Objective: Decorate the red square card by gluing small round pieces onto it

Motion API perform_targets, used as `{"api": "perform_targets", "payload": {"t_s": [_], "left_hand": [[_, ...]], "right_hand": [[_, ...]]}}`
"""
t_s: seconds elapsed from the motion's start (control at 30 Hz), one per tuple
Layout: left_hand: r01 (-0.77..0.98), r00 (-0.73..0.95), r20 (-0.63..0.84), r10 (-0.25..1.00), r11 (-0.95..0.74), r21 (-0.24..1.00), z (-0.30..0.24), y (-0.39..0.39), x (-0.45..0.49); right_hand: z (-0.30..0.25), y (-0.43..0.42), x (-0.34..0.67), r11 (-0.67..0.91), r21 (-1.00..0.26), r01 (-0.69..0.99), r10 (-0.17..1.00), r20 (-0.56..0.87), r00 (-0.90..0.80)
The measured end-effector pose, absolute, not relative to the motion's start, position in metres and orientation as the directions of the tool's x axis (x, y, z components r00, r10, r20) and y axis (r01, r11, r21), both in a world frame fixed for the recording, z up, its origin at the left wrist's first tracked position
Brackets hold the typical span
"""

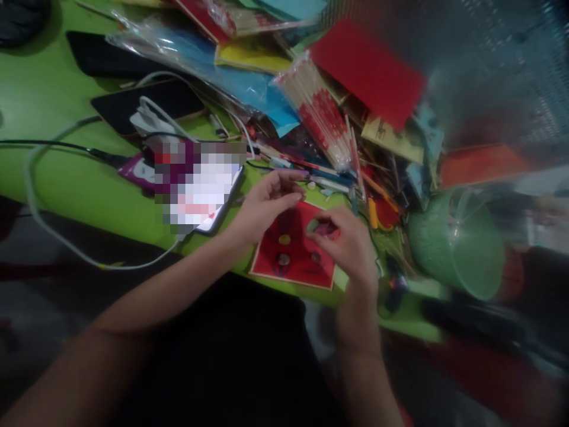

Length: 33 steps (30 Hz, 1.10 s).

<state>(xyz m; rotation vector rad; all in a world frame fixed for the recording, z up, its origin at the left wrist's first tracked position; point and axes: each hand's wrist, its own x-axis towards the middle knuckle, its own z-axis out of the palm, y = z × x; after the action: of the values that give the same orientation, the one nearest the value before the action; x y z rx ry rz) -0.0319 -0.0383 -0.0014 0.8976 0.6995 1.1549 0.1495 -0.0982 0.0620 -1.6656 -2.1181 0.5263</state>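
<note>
A red square card (300, 248) with a pale edge lies near the table's front edge. On it are a small yellow round piece (284, 239) and a few dark drawn marks with small roundish bits on them, blurred. Over the card's right side, my right hand (349, 240) pinches a small green roundish piece (313, 226) between thumb and forefinger; its material is unclear. My left hand (271, 198) hovers at the card's upper left, fingers curved and thumb apart from the forefinger, with nothing visible in it.
A lit phone (213, 219) with a white cable lies left of my left hand, by a purple power strip (133, 172). Behind are bundled sticks (311, 107), a red sheet (368, 71), and orange-handled scissors (373, 213). At right sits a green translucent container (457, 249).
</note>
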Motion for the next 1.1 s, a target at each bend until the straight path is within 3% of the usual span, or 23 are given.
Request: {"api": "perform_targets", "payload": {"t_s": [0.17, 0.53, 0.67, 0.9, 1.1], "left_hand": [[-0.474, 0.264, -0.015, 0.965, 0.143, 0.869, -0.001, -0.038, -0.032], [-0.442, 0.216, -0.066, 0.974, 0.158, 0.883, 0.006, -0.040, -0.032], [-0.442, 0.224, -0.074, 0.972, 0.169, 0.881, 0.006, -0.039, -0.032], [-0.439, 0.203, -0.053, 0.978, 0.139, 0.888, 0.002, -0.038, -0.033], [-0.443, 0.178, -0.086, 0.980, 0.158, 0.883, 0.003, -0.038, -0.033]], "right_hand": [[0.051, -0.105, 0.147, 0.258, -0.327, 0.909, 0.956, -0.053, -0.290], [0.044, -0.102, 0.139, 0.295, -0.148, 0.944, 0.936, -0.153, -0.317], [0.044, -0.102, 0.141, 0.293, -0.151, 0.944, 0.939, -0.142, -0.314], [0.047, -0.102, 0.150, 0.340, -0.305, 0.890, 0.919, -0.092, -0.383], [0.044, -0.100, 0.149, 0.361, -0.280, 0.889, 0.898, -0.153, -0.413]]}}
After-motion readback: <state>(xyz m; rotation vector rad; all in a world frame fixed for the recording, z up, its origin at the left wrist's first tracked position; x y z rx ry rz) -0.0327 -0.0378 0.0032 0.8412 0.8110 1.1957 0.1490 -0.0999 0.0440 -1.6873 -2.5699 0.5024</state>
